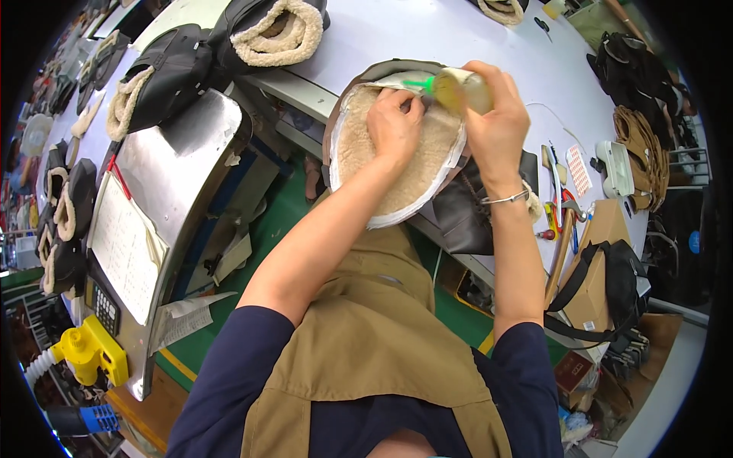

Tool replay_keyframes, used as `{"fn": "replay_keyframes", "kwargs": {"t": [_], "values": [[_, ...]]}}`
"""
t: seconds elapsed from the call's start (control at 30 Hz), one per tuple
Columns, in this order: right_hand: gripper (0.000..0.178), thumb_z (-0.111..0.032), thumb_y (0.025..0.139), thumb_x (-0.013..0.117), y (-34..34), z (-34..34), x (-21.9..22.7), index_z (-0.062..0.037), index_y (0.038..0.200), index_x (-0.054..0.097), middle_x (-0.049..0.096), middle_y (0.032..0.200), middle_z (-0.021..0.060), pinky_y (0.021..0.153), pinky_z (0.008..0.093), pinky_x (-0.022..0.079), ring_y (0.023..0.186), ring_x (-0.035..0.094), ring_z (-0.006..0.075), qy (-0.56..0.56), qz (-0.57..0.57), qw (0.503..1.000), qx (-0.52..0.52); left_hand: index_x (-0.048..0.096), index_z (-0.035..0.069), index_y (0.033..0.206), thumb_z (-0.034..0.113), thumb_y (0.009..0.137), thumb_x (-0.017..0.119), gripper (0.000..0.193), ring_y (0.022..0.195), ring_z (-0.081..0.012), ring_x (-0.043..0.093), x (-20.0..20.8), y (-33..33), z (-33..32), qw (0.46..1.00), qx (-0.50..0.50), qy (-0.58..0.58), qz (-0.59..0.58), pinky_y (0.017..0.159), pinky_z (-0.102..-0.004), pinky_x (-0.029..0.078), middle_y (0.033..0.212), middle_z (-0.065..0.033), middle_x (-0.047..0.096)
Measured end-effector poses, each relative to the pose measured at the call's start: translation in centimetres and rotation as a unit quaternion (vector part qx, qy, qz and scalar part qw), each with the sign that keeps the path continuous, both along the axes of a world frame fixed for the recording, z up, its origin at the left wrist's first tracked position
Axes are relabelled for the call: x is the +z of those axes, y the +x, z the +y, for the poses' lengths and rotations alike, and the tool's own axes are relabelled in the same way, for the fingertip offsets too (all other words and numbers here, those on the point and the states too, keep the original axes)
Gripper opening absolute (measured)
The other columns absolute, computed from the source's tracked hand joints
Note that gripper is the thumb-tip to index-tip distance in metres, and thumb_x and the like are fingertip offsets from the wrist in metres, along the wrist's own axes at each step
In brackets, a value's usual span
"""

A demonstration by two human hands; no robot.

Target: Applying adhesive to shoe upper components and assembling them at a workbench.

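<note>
A rounded piece with beige fleece lining [355,145], a white border and a dark outer rim lies in front of me at the table edge. My left hand [395,128] rests on the fleece near its far end, fingers curled and pinching the lining by the white border. In my right hand [500,111] is a squeeze bottle [464,90], tilted, with yellowish contents slightly blurred. Its green nozzle [418,84] points left, just over the far border, close to my left fingertips. Whether liquid comes out, I cannot tell.
Black fleece-lined items [172,72] sit at the far left, beside a metal stand with a notebook [126,244]. A black leather piece [466,210] lies under my right forearm. To the right are a hammer [565,237], a white plastic box [615,168] and a cardboard box [603,267].
</note>
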State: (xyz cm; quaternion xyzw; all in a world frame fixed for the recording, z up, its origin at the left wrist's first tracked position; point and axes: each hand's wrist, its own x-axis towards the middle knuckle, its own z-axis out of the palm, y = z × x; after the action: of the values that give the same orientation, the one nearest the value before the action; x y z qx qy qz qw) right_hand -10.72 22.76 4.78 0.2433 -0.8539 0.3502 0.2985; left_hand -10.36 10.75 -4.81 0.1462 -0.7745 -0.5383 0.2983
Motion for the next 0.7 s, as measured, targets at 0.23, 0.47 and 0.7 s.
{"fn": "replay_keyframes", "kwargs": {"t": [0.23, 0.47, 0.7], "values": [[0.038, -0.002, 0.07, 0.069, -0.1, -0.4, 0.4, -0.0202, 0.104, 0.064, 0.054, 0.079, 0.0073, 0.059, 0.0384, 0.048, 0.068, 0.06, 0.0292, 0.039, 0.044, 0.998, -0.019, 0.072, 0.0, 0.086, 0.011, 0.08, 0.069, 0.013, 0.072, -0.0257, 0.066, -0.3, 0.4, -0.2, 1.0, -0.007, 0.007, 0.018, 0.069, -0.0335, 0.051, 0.083, -0.0131, 0.066], [0.036, -0.003, 0.072, 0.07, -0.2, -0.9, 0.8, -0.0185, 0.104, 0.065, 0.057, 0.082, 0.0065, 0.061, 0.0366, 0.049, 0.072, 0.062, 0.0285, 0.041, 0.042, 0.998, 0.028, 0.071, 0.003, 0.082, 0.011, 0.077, 0.067, 0.01, 0.072, -0.03, 0.064, 0.1, 0.9, -0.3, 0.998, -0.043, 0.049, 0.007, 0.066, -0.0369, 0.049, 0.082, -0.0133, 0.063], [0.027, -0.01, 0.079, 0.073, -1.2, -0.3, 1.3, -0.0155, 0.104, 0.065, 0.063, 0.088, 0.007, 0.067, 0.0345, 0.05, 0.077, 0.063, 0.0285, -0.1, -0.029, 0.994, 0.027, 0.072, 0.003, 0.083, 0.013, 0.078, 0.069, 0.012, 0.072, -0.0288, 0.062, -0.5, 0.7, -0.4, 0.995, -0.041, 0.066, 0.067, 0.066, -0.0358, 0.048, 0.081, -0.0122, 0.063]]}}
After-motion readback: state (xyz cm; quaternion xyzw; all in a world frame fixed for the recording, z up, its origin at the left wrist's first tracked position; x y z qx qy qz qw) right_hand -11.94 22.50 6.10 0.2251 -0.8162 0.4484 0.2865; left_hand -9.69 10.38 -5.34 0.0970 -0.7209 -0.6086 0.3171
